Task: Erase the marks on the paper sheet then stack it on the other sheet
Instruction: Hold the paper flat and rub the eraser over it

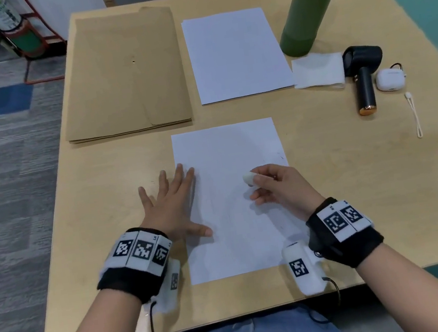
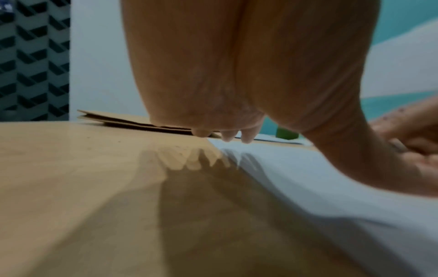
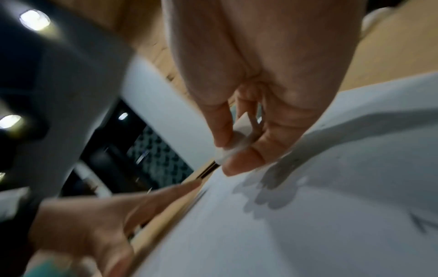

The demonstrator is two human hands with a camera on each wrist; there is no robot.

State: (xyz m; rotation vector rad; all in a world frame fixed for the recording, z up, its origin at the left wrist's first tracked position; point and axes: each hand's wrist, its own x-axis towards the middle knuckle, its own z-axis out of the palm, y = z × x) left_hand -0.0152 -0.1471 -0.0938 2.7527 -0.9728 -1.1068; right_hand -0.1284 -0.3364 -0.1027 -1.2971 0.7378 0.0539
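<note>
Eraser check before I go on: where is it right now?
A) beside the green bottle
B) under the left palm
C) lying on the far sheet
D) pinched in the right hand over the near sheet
D: the right hand pinches the white eraser above the near sheet, while the left hand lies flat with its fingers on that sheet's left edge.

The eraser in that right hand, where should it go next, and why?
Probably down onto the near sheet to rub again. The right hand pinches the eraser just above the paper, faint pencil marks show near its right edge, and the left hand lies flat on the left edge, steadying it.
</note>
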